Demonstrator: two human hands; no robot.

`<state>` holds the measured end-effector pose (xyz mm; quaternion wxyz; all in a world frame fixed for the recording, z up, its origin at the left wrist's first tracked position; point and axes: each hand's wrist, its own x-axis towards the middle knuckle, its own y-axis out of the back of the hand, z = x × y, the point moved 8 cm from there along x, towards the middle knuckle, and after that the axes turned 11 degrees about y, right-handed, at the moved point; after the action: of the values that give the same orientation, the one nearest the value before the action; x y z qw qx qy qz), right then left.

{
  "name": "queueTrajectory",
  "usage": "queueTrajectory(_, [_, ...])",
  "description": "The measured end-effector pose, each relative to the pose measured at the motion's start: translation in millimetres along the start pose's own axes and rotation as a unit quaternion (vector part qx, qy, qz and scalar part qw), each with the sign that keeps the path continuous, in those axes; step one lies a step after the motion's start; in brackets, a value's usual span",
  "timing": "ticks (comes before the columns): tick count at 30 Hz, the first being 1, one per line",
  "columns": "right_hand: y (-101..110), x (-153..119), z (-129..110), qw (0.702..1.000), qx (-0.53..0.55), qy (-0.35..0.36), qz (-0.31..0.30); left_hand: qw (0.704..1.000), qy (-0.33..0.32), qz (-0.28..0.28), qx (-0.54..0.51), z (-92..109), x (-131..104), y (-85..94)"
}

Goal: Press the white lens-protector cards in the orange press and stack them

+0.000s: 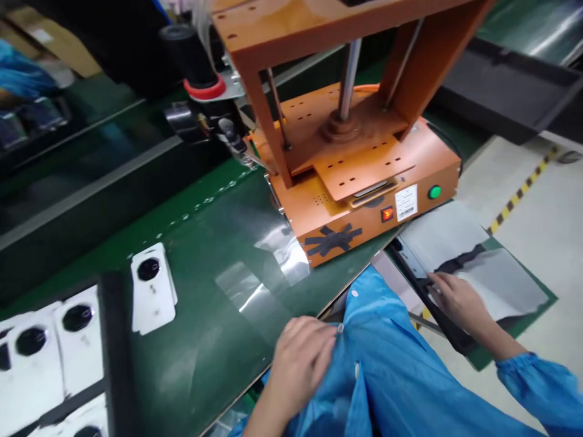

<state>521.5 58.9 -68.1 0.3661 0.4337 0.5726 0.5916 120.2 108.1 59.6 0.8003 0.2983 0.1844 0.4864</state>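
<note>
My left hand point(303, 358) hovers or rests at the front edge of the green table, beside the blue coat point(387, 321). Its fingers are loosely bent, with nothing visible in them. On the right, my right hand point(460, 303) reaches down to a dark-edged tray point(439, 312) holding pale, translucent sheets point(496, 282). The thumb and fingertips come together near its inner edge; what they pinch is too small to make out. In front stands an orange press machine point(378, 164) with a lit red switch point(387, 213) and a green button point(434, 192).
White phone back covers point(155, 303) with round black camera areas lie stacked on the left. More fill a black foam tray point(121, 364). Clear film strips point(246, 291) lie on the green mat point(195, 358). A dark bin point(505, 91) stands behind right.
</note>
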Motion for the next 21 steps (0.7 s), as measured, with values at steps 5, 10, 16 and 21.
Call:
queueTrajectory(5, [66.0, 133.3, -168.7, 0.928, 0.205, 0.29, 0.113, 0.948, 0.188, 0.252, 0.056, -84.1, -27.3, 97.5])
queueTrajectory(10, [100.3, 247.1, -296.8, 0.864, 0.323, 0.353, 0.157, 0.879, 0.284, 0.377, 0.066, -125.2, -50.1, 138.1])
queueTrajectory(16, [81.4, 311.7, -327.1, 0.88, 0.284, 0.331, 0.188, 0.912, 0.217, 0.321, 0.133, -119.0, -41.7, 107.2])
queueTrajectory(21, [76.9, 307.2, -323.3, 0.872, 0.286, 0.364, 0.159, 0.899, 0.231, 0.313, 0.201, -127.3, -37.5, 94.5])
